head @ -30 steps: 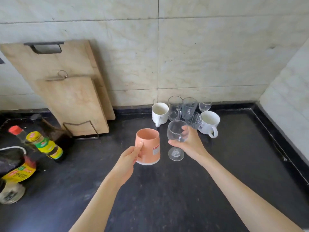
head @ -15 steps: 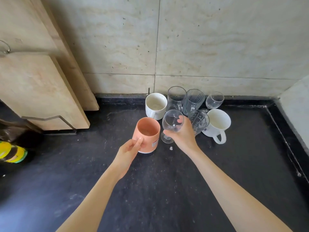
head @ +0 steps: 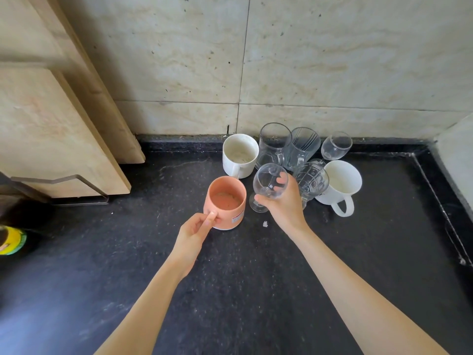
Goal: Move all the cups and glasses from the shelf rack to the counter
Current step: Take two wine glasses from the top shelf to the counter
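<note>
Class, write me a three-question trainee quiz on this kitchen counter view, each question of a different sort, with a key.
1. True or false: the left hand holds the orange mug.
2. The right hand grips: A a white mug, B the stemmed glass, C a bottle?
3. Fill in: the wooden boards lean against the ____.

Key: 1 true; 2 B; 3 wall.

Matt orange mug [head: 225, 202], clear glossy wine glass [head: 268, 185], speckled black stone counter [head: 256, 278]

Bottle [head: 11, 240] cut off at left edge
</note>
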